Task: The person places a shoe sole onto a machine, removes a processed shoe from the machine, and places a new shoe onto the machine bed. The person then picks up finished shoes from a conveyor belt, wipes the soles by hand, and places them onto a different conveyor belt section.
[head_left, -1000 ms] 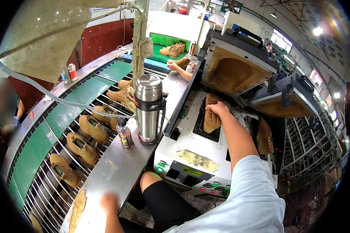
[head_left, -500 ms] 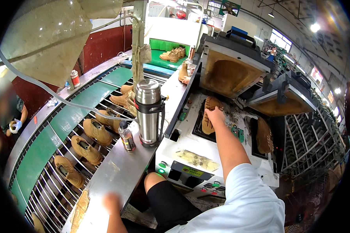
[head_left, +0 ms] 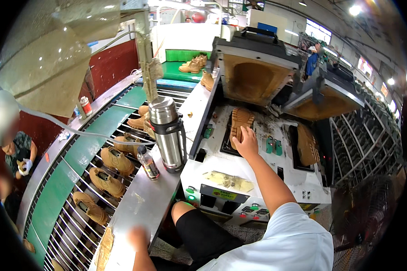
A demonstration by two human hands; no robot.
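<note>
A tan sole (head_left: 241,118) lies tread up on the black pad of a white pressing machine (head_left: 226,165). My right hand (head_left: 248,141) rests on its near end, fingers stretched and apart, the thumb on the left side; whether any upper sits under the sole is hidden. Over it, a hinged lid (head_left: 255,74) with a brownish membrane stands raised. On the metal ledge to the left is my left hand (head_left: 138,237), its fingers smeared by blur. Closest to that hand is a crumpled tan strip (head_left: 105,248) along the ledge.
A steel thermos (head_left: 165,135) and a small bottle (head_left: 148,162) stand on the ledge. Left of them, a roller conveyor carries several tan shoes (head_left: 106,180). A second lid (head_left: 328,99) is raised above another sole (head_left: 306,144). A person (head_left: 20,153) works across the conveyor.
My right hand has loosened from the sole and slid to its near end; the sole stays on the pad. The head view has shifted slightly. My left hand remains on the ledge.
</note>
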